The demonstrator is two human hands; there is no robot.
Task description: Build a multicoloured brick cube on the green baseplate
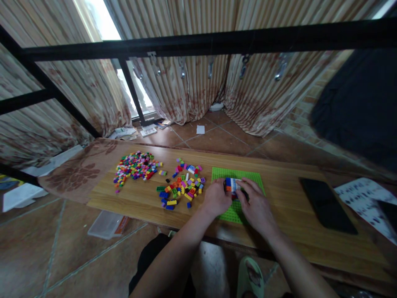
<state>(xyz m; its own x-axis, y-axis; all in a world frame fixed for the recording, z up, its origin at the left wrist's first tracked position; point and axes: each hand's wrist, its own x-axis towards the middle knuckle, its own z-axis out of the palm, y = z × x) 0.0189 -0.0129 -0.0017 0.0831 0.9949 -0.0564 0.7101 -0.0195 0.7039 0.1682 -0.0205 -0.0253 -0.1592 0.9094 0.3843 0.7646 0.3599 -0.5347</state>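
"Brick assembly sat between the fingers of the left hand and right hand, both clamped on it."

"Uneven pressure could've snapped it apart over the green studded baseplate beneath those fingers, I thought."

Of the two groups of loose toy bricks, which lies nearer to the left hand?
The sparser brick group, between the denser brick heap and the left hand; the heap lies farther off, its bricks crowded together.
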